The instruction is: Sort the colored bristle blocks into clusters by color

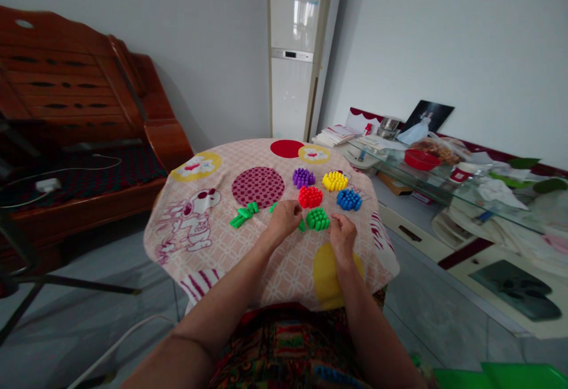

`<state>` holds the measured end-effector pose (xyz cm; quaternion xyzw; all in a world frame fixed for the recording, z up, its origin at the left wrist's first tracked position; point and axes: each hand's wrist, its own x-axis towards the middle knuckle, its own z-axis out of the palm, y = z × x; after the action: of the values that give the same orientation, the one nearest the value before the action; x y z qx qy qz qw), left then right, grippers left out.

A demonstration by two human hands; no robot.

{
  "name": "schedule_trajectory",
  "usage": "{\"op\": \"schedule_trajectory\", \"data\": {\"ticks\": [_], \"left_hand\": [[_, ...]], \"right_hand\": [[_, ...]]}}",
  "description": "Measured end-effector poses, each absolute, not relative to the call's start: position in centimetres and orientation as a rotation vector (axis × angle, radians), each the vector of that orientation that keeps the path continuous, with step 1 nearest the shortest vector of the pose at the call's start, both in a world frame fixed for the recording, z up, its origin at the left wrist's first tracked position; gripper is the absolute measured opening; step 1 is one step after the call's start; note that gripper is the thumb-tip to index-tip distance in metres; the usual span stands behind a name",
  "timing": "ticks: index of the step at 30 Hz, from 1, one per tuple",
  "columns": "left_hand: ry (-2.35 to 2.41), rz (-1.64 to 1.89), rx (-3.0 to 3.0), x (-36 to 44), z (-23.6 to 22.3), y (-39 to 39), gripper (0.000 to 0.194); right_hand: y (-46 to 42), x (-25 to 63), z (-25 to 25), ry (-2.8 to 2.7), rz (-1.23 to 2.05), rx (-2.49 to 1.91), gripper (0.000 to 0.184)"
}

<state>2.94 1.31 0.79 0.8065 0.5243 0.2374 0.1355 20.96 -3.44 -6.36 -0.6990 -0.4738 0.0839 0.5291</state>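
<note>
Several bunches of small plastic pieces stand packed together on the cloth: purple (303, 178), yellow (335, 181), red (310, 197), blue (349, 200) and green (318, 219). My left hand (284, 221) is just left of the green bunch, its fingers pinched together; a few green pieces show partly around it. On the other side of that bunch, my right hand (343, 236) has its fingers curled in and the thumb side toward the green pieces. I cannot make out what either pinch holds. Loose green pieces (244, 214) lie in a small heap farther left.
A patterned cloth (261, 259) covers the round table. At right stands a glass-topped cabinet (479, 194) crowded with papers, a red bowl (421, 159) and a paper cup (462, 172). A wooden bench (71, 87) is at left, a tall white appliance (293, 93) behind.
</note>
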Motion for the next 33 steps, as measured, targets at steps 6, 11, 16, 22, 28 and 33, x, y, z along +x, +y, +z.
{"op": "schedule_trajectory", "data": {"ticks": [6,11,16,22,28,33], "left_hand": [[1.546,0.623,2.253,3.4,-0.1,1.0,0.028],[1.518,0.645,2.177,3.4,-0.9,1.2,0.026],[1.457,0.794,2.048,3.8,-1.5,1.4,0.025],[1.441,0.834,2.049,3.8,-1.7,1.3,0.022],[1.659,0.872,2.156,0.6,-0.5,2.5,0.026],[2.006,0.833,2.225,-5.1,0.2,4.2,0.031]], "right_hand": [[-3.5,20.9,-6.5,-1.132,0.146,-1.615,0.037],[-3.4,20.8,-6.7,-1.125,0.166,-1.590,0.036],[-3.3,20.8,-6.6,-1.158,0.106,-1.588,0.035],[-3.2,20.9,-6.7,-1.138,0.137,-1.598,0.037],[-3.1,21.0,-6.9,-1.126,0.156,-1.599,0.038],[-3.0,21.0,-7.0,-1.111,0.180,-1.606,0.038]]}}
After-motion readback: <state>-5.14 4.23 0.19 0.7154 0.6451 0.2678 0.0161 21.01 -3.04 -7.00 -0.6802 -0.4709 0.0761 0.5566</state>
